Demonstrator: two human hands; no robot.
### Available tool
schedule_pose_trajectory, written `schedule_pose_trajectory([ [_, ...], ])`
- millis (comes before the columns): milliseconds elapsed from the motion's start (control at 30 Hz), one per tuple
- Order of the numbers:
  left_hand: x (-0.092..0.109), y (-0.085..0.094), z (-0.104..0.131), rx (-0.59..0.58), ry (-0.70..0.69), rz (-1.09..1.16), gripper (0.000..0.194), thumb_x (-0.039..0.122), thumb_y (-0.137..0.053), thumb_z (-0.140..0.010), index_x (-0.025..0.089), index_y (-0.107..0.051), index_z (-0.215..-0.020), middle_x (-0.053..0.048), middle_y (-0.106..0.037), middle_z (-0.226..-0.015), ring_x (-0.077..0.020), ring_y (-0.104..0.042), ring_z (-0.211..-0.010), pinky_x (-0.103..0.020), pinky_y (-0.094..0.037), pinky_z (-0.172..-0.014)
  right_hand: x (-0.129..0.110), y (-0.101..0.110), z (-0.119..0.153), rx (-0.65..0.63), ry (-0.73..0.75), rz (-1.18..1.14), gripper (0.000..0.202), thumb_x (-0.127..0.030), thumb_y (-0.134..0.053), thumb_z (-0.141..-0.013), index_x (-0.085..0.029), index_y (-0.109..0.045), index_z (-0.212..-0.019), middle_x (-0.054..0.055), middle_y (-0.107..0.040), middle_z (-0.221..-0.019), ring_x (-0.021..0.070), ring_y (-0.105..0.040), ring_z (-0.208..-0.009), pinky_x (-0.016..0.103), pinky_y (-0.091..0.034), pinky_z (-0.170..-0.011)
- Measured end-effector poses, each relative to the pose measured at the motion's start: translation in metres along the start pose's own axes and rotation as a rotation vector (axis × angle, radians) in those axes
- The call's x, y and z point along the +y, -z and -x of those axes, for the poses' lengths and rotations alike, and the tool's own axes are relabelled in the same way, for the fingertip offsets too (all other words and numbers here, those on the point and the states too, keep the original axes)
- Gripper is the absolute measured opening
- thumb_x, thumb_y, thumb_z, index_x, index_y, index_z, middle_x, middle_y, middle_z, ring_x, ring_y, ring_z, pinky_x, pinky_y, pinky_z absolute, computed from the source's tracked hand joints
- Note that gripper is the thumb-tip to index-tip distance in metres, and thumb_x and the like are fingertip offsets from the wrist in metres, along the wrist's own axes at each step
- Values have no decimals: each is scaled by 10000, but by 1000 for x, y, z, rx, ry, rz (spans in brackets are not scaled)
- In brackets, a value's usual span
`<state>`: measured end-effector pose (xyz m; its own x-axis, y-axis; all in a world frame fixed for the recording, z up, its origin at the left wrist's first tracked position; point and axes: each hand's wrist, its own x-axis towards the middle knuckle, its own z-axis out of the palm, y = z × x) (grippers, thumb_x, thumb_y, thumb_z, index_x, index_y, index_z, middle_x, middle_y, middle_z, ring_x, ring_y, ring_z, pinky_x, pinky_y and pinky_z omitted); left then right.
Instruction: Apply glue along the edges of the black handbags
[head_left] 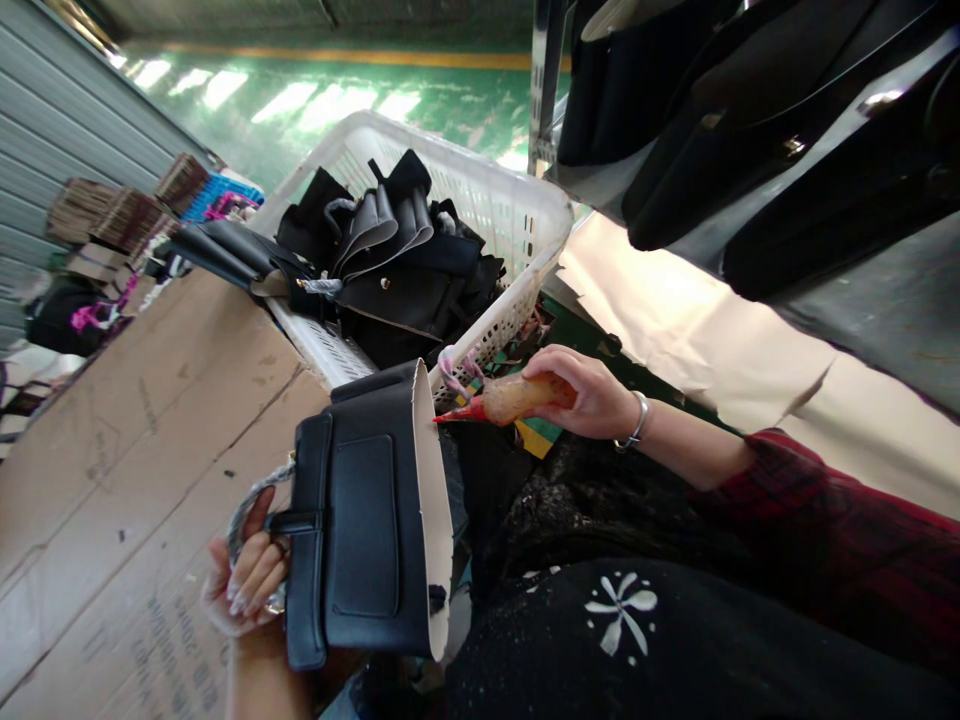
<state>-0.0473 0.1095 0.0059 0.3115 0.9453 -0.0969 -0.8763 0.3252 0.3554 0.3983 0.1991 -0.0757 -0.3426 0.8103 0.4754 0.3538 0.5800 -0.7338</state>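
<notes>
A black handbag piece [367, 520] lies on its side above the lap, its pale inner edge facing right. At its left end, my left hand [255, 575] has its fingers curled round the bag's grey wrapped handle [238, 520]. My right hand [585, 392] is closed round a squeeze bottle [517, 397] of amber liquid with a red nozzle. The nozzle's tip is at the upper part of the pale edge; whether it touches is too small to tell.
A white plastic basket [517, 215] full of black bag pieces [405, 290] stands ahead. Cardboard [150, 480] covers the surface at left. Black bags [787, 130] sit on a metal rack at upper right. Brown paper [675, 320] lies below the rack.
</notes>
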Motion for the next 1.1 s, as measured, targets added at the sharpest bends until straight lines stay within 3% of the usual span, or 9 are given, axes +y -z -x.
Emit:
schedule_pose_trajectory([
  [267,6,8,4,42,6,37,801,160,-441,-798,211,-174,-1552,69,-204,-427,-142,-282,-302,-153,-188,-246,5,-1,0,-3,27,-12,288,-295,-678,-828,-246,-525,-1067,74,-633,-945,224,-623,-842,352,-547,-720],
  [567,6,9,6,73,-24,20,763,159,-480,-817,181,-227,-1537,79,-196,-450,-136,-325,-317,-155,-235,-267,7,-4,1,-25,79,-69,310,-248,-680,-826,-244,-528,-1096,79,-615,-969,211,-617,-837,331,-549,-716],
  [733,7,6,1,-21,56,-50,675,147,-451,-816,59,-336,-1475,74,-217,-432,-132,-311,-323,-162,-190,-250,6,-3,4,-37,93,-88,316,-246,-684,-831,-242,-525,-1104,85,-614,-974,209,-620,-844,330,-557,-713],
  [833,8,5,0,4,68,-106,657,145,-460,-817,53,-359,-1460,76,-209,-445,-128,-286,-321,-162,-173,-245,3,-1,7,-57,92,-94,296,-237,-663,-844,-241,-528,-1107,85,-621,-973,204,-624,-852,318,-560,-701],
  [967,5,5,-3,-94,93,-67,653,152,-465,-841,18,-336,-1467,81,-228,-453,-117,-301,-330,-145,-202,-258,0,0,11,-69,111,-98,312,-222,-672,-831,-219,-537,-1113,93,-626,-988,197,-633,-854,301,-560,-692],
  [1100,2,3,-6,-102,99,-59,625,136,-478,-863,26,-349,-1464,89,-219,-455,-116,-296,-336,-142,-203,-265,-1,0,11,-38,117,-116,318,-193,-677,-816,-206,-539,-1102,93,-627,-974,195,-629,-843,297,-558,-695],
])
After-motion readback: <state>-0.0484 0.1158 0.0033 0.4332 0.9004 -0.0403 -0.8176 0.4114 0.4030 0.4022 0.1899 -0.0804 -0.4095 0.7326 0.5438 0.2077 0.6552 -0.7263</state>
